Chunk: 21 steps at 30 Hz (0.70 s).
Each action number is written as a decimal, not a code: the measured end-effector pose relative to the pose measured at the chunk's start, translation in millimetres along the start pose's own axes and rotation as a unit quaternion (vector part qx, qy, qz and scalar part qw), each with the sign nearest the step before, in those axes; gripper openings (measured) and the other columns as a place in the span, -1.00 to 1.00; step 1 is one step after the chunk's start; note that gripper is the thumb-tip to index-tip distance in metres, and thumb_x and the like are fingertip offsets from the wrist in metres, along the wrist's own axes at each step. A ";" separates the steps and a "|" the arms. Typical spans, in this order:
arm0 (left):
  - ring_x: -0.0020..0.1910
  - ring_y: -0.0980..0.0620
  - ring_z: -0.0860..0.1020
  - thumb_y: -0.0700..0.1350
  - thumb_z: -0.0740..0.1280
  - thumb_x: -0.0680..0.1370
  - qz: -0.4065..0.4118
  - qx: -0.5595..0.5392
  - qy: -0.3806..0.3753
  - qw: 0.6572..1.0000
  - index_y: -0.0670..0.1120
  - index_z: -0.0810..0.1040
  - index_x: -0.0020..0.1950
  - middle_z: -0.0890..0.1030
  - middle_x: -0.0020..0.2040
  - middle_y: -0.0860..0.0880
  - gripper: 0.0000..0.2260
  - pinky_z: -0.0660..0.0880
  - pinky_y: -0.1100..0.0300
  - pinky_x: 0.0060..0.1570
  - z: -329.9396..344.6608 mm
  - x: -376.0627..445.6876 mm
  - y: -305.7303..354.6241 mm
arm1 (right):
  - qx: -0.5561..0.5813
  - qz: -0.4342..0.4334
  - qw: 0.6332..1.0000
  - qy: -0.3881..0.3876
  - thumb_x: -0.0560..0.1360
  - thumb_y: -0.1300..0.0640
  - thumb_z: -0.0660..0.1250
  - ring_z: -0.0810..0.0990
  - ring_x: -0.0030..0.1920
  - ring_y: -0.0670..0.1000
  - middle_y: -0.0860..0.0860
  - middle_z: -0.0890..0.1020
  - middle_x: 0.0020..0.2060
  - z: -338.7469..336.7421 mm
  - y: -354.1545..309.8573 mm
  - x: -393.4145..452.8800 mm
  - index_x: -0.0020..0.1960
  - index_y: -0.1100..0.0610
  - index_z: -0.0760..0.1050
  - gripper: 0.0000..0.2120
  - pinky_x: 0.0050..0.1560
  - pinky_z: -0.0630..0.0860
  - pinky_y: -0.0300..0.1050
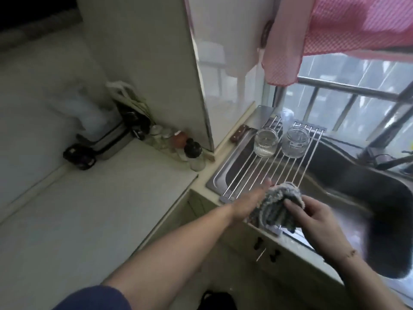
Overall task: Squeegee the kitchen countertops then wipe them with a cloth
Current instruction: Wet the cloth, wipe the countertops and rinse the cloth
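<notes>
From the head camera, both hands meet over the near edge of the steel sink (348,175), at the near end of the roll-up wire rack (268,166) laid across it. Between them is a bunched grey-blue cloth (274,206), its long axis running from the near-left up toward the far-right, its rounded end pointing at the rack. The left hand (248,204) lies flat against the cloth's left side, fingers straight and extended toward the rack. The right hand (317,220) grasps the cloth from the right, fingers curled into its folds.

Two empty glass jars (266,143) stand upright at the rack's far end, with a wooden-handled cleaver (242,136) beside them. On the pale desk (89,209) to the left, spice bottles (178,144) cluster at the far right corner. A pink cloth (335,30) hangs by the window.
</notes>
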<state>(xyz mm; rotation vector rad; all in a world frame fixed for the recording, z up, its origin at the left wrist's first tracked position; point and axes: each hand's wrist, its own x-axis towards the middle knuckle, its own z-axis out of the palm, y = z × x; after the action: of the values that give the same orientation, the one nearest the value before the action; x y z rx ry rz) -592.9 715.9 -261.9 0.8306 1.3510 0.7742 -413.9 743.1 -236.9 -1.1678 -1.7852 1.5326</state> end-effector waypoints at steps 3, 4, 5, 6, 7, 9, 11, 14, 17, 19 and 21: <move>0.10 -0.01 0.57 -0.16 0.33 0.57 0.032 0.029 -0.029 0.999 -0.15 0.38 0.39 0.56 0.15 -0.08 -0.61 0.55 0.17 0.09 -42.1 -44.3 -15.6 | -0.128 0.006 0.987 -0.096 0.46 0.18 0.44 0.45 -0.42 -0.01 0.09 0.48 -0.48 31.2 -21.0 13.2 -0.35 0.24 0.40 -0.70 -0.38 0.38 -0.02; 0.09 0.03 0.57 -0.29 0.36 0.53 0.038 0.054 -0.024 0.997 -0.18 0.38 0.38 0.56 0.15 -0.08 -0.58 0.53 0.18 0.13 -60.5 -56.2 -20.0 | -0.135 0.014 0.982 -0.131 0.45 0.26 0.42 0.43 -0.42 0.00 0.08 0.45 -0.48 40.2 -29.3 16.8 -0.34 0.26 0.34 -0.70 -0.41 0.38 -0.01; 0.08 0.05 0.57 -0.35 0.36 0.50 0.034 0.086 -0.014 0.996 -0.18 0.40 0.37 0.56 0.16 -0.08 -0.56 0.51 0.16 0.19 -82.9 -72.2 -25.6 | -0.124 0.020 0.978 -0.169 0.46 0.31 0.40 0.44 -0.43 -0.01 0.04 0.47 -0.47 51.7 -35.5 20.5 -0.31 0.25 0.31 -0.71 -0.45 0.38 -0.06; 0.10 0.06 0.57 -0.35 0.35 0.48 0.029 0.116 -0.009 0.993 -0.13 0.44 0.35 0.57 0.17 -0.07 -0.56 0.48 0.10 0.24 -101.8 -80.9 -32.1 | -0.103 0.028 0.973 -0.204 0.49 0.32 0.39 0.45 -0.45 -0.05 0.01 0.50 -0.46 60.4 -43.1 21.3 -0.25 0.24 0.32 -0.74 -0.49 0.38 -0.16; 0.15 0.03 0.56 -0.31 0.33 0.47 0.026 0.155 -0.011 0.988 -0.03 0.47 0.34 0.57 0.21 -0.06 -0.55 0.45 0.03 0.29 -120.0 -90.8 -38.1 | -0.105 0.032 0.965 -0.239 0.51 0.27 0.37 0.45 -0.47 -0.10 0.00 0.54 -0.45 70.8 -49.9 21.9 -0.17 0.21 0.37 -0.82 -0.49 0.36 -0.26; 0.33 0.05 0.42 -0.27 0.24 0.50 0.023 0.259 -0.053 0.964 0.15 0.41 0.40 0.44 0.38 0.00 -0.48 0.34 0.08 0.38 -154.2 -110.5 -48.7 | -0.234 -0.010 0.930 -0.282 0.53 0.10 0.36 0.47 -0.47 -0.15 -0.07 0.59 -0.42 99.3 -51.8 31.1 -0.09 0.01 0.49 -0.94 -0.45 0.35 -0.35; 0.33 0.08 0.38 -0.21 0.17 0.58 0.004 0.353 -0.101 0.930 0.15 0.31 0.47 0.36 0.45 0.00 -0.52 0.34 0.16 0.33 -187.5 -123.5 -62.6 | -0.379 -0.060 0.878 -0.286 0.50 -0.04 0.39 0.55 -0.36 -0.16 -0.11 0.61 -0.37 128.9 -49.7 41.2 -0.24 -0.10 0.52 -0.84 -0.39 0.41 -0.33; 0.19 -0.10 0.50 -0.03 0.14 0.63 0.028 0.410 -0.121 0.904 -0.10 0.44 0.33 0.47 0.29 -0.14 -0.69 0.44 0.00 0.20 -234.5 -143.8 -78.7 | -0.400 -0.068 0.876 -0.260 0.46 -0.08 0.42 0.56 -0.34 -0.16 -0.15 0.60 -0.38 165.8 -48.8 53.0 -0.35 -0.16 0.51 -0.77 -0.30 0.49 -0.24; 0.34 0.00 0.40 -0.13 0.15 0.64 0.052 0.483 -0.021 0.874 -0.01 0.42 0.42 0.46 0.37 -0.05 -0.66 0.31 0.13 0.33 -290.1 -142.5 -89.1 | -0.364 -0.084 0.913 -0.167 0.47 0.07 0.44 0.58 -0.20 -0.10 -0.11 0.60 -0.24 199.7 -45.5 66.2 -0.22 -0.15 0.56 -0.84 -0.16 0.54 -0.11; 0.32 0.01 0.44 -0.19 0.18 0.61 0.062 0.499 0.065 0.862 0.03 0.47 0.39 0.49 0.37 -0.02 -0.63 0.35 0.14 0.30 -321.7 -130.6 -81.2 | -0.357 -0.080 0.928 -0.066 0.48 0.15 0.43 0.57 -0.14 0.00 -0.04 0.59 -0.17 221.7 -43.2 84.4 -0.08 0.02 0.65 -0.94 -0.08 0.55 -0.05; 0.22 -0.02 0.52 -0.22 0.22 0.55 0.105 0.493 0.153 0.850 0.01 0.57 0.29 0.58 0.26 -0.03 -0.66 0.44 0.13 0.19 -344.2 -112.3 -67.4 | -0.388 -0.123 0.913 0.038 0.48 0.19 0.43 0.51 -0.14 0.00 -0.03 0.54 -0.17 236.3 -43.0 105.4 0.01 0.13 0.67 -0.88 -0.08 0.46 -0.12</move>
<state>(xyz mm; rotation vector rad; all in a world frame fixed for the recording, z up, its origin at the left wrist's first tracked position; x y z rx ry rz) -944.2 606.3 -276.0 1.7365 1.9987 0.3251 -672.3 709.7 -266.7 -1.2334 -2.4635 0.6071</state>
